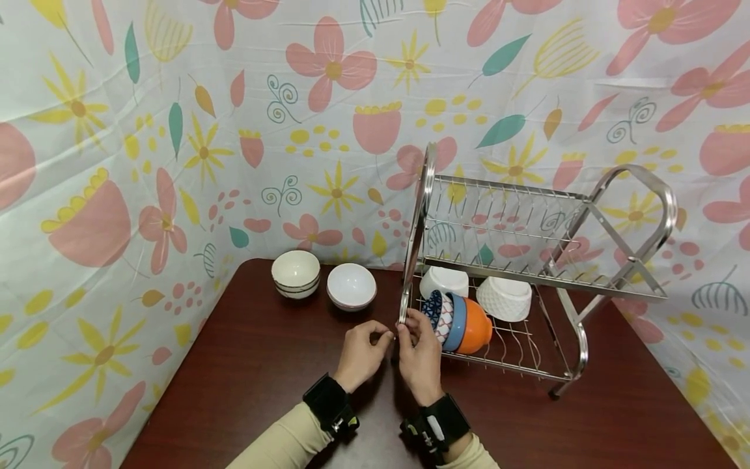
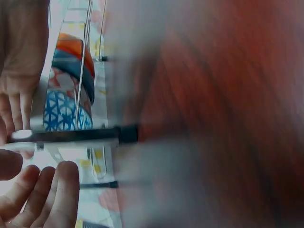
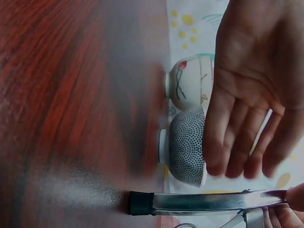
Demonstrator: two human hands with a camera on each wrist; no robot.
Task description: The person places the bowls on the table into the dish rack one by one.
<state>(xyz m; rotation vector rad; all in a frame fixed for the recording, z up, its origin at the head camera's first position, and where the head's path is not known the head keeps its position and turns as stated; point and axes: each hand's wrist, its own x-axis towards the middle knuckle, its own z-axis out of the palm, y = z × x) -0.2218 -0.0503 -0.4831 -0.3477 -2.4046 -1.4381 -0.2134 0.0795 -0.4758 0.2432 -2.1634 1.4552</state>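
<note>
Two bowls [image 1: 324, 280] side by side on the dark wooden table [image 1: 246, 365], well left of and beyond the hands, both seemingly empty. Left hand [image 1: 362, 353] just beside the rack's near-left leg [image 1: 403, 306], fingers loosely curled, holding nothing. Right hand [image 1: 420, 352] touching that same leg of the steel dish rack [image 1: 527, 260]; whether pinching it, impossible to tell. Right of the grip, on the lower tier: stacked patterned, blue and orange bowls [image 1: 457, 320] on edge, two white bowls [image 1: 480, 290] behind. Bare tabletop near the wrists; floral cloth [image 1: 176, 130] close on three sides.
</note>
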